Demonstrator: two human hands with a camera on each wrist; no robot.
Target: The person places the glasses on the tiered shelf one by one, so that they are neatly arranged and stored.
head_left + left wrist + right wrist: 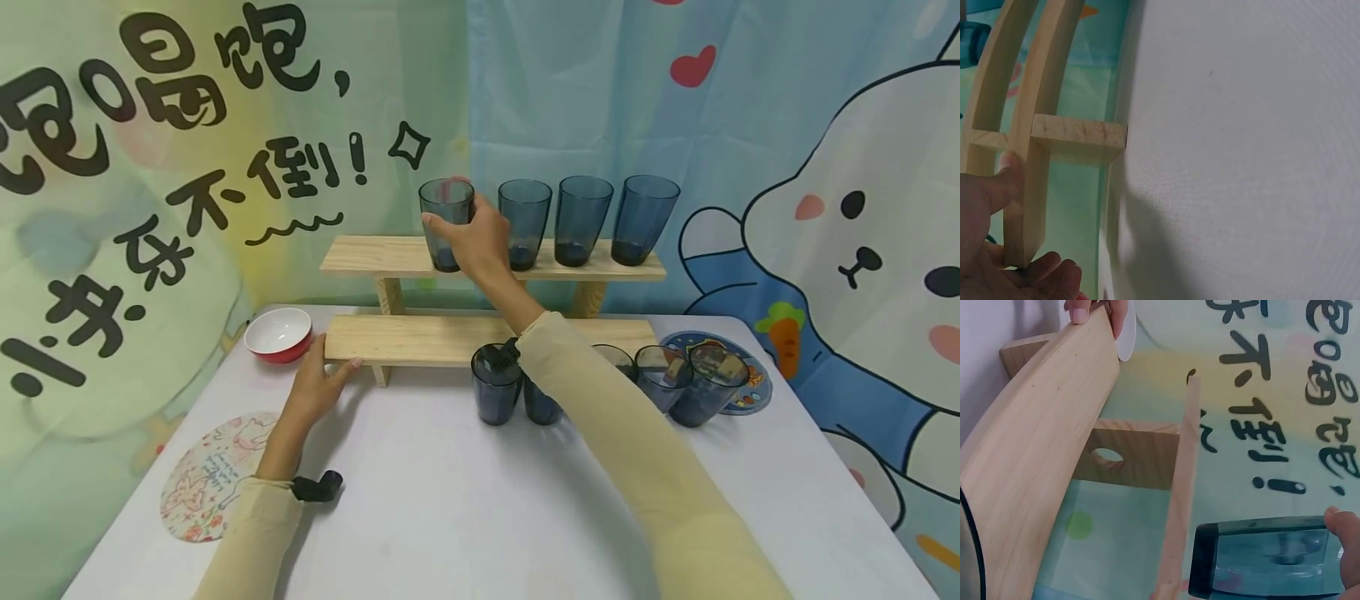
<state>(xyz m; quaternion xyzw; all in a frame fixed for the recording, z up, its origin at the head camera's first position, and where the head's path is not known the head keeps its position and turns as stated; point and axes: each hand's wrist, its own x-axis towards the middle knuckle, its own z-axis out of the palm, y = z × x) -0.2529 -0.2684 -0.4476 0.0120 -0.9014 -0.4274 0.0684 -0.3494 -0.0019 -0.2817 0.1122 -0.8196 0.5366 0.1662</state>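
Blue tumbler (447,204), leftmost of four along the upper shelf (367,254), sits between the right hand's (483,243) curled thumb and fingers, parted to its width; base contact is unclear. The left hand (313,390) grips the lower shelf's (405,337) left end, thumb opposite fingers.

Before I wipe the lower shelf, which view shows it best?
Head view: both ends of the lower shelf show, though a sleeve crosses it. The right wrist view shows its top, cropped; the left wrist view shows only part of it.
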